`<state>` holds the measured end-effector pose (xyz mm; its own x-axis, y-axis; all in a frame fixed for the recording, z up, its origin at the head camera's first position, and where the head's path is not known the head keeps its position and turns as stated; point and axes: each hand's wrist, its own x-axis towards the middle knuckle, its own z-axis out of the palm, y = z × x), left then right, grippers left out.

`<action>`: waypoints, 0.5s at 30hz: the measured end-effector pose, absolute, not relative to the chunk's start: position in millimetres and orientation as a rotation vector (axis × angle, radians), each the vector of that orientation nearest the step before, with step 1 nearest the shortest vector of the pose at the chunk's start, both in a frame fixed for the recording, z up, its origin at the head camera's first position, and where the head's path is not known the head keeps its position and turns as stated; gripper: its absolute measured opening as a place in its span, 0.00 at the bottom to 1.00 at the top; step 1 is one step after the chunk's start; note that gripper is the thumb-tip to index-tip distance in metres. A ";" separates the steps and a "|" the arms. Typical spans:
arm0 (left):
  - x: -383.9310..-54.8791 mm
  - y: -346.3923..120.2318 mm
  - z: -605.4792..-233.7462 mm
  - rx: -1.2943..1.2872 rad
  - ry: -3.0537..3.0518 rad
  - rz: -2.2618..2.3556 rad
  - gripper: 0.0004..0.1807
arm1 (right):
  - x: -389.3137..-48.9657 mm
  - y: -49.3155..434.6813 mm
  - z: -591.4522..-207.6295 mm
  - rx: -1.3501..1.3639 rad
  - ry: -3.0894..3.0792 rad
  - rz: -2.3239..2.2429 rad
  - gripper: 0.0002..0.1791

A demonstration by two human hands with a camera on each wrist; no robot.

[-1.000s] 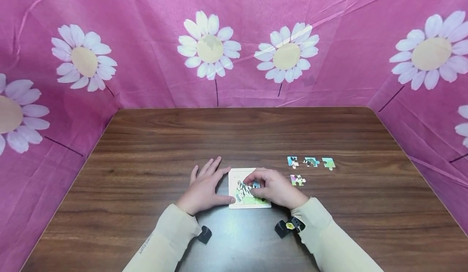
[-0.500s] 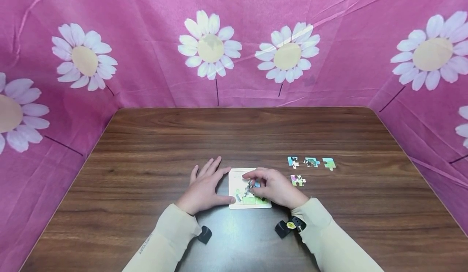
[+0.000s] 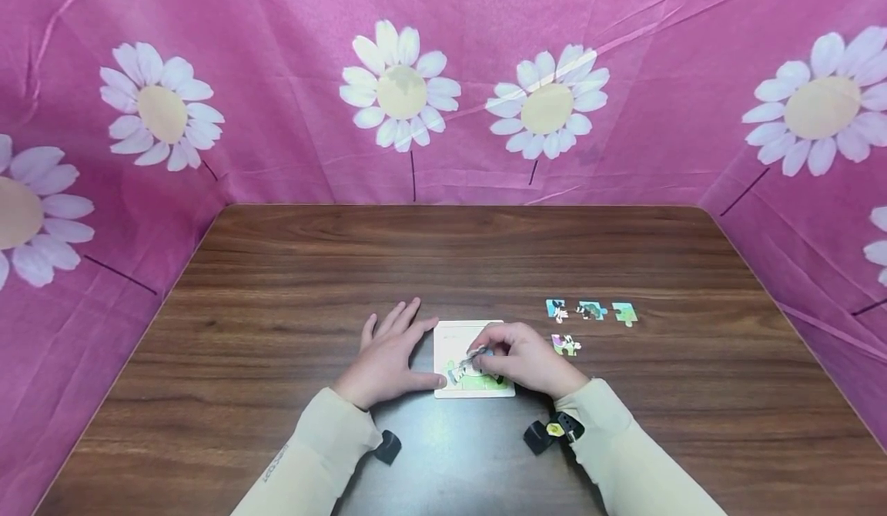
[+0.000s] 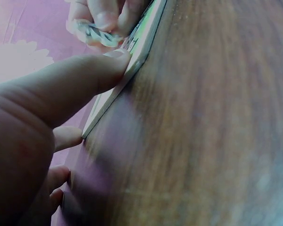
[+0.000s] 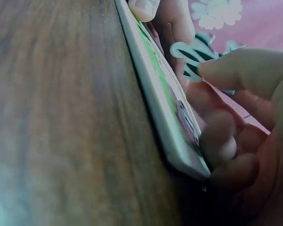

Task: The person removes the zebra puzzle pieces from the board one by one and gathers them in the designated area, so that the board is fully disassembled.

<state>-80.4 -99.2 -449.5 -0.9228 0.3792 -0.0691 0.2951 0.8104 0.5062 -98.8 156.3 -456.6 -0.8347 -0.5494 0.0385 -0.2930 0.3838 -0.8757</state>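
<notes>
Entering from the bottom edge, which cuts them off, the left sleeve (image 3: 308,447) and right sleeve (image 3: 637,454) are pale; a small black device shows at each wrist, mostly covered by the left cuff. The left hand (image 3: 388,362) lies on the bench (image 3: 277,269) with its grip spread, the thumb tip pressing the edge of a thin square puzzle board (image 3: 452,333); the left wrist view also shows the forefinger touching a corner.

The right hand (image 3: 528,358) covers the board's right part, so what fills it cannot be made out. Its grip pinches a black-and-white striped piece (image 5: 194,55) between thumb and fingers, tilted over the board; the fingers hide part of it, and whether its lower edge touches is unclear. Its other fingers curl dimly by the board's corner in the right wrist view. Green shows along the board's near side, its picture too small to read.

Beyond the right hand lies a pink-and-white piece (image 3: 567,344), then a row of three: a blue one (image 3: 557,310), a blue-and-dark one (image 3: 592,311) and a green one (image 3: 624,313). Behind hangs a pink cloth (image 3: 284,46) with daisies, the outermost ones cropped.
</notes>
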 end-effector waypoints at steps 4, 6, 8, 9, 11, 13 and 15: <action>-81.3 -99.1 -449.8 0.531 2.831 0.743 0.49 | -98.1 159.9 -456.9 -0.708 2.376 -1.467 0.05; -81.7 -98.9 -449.8 0.531 2.833 0.746 0.49 | -96.9 161.7 -455.9 -0.665 2.390 -1.462 0.06; -81.8 -98.7 -450.0 0.532 2.833 0.748 0.49 | -96.0 163.0 -455.3 -0.621 2.384 -1.469 0.11; -81.6 -98.7 -450.3 0.531 2.832 0.750 0.49 | -95.6 163.3 -455.1 -0.597 2.375 -1.481 0.14; -80.9 -98.7 -450.0 0.530 2.829 0.757 0.48 | -94.8 163.7 -455.0 -0.556 2.328 -1.541 0.18; -80.4 -98.8 -449.7 0.529 2.827 0.762 0.48 | -94.5 163.9 -455.9 -0.512 2.289 -1.596 0.19; -80.3 -99.0 -448.9 0.527 2.830 0.769 0.48 | -93.6 164.8 -456.2 -0.483 2.267 -1.643 0.15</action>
<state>-80.3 -99.0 -448.9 -0.9248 0.3752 -0.0623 0.2921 0.8056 0.5154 -93.6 164.8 -456.2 -0.8987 -0.4363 -0.0436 -0.0943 0.2894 -0.9526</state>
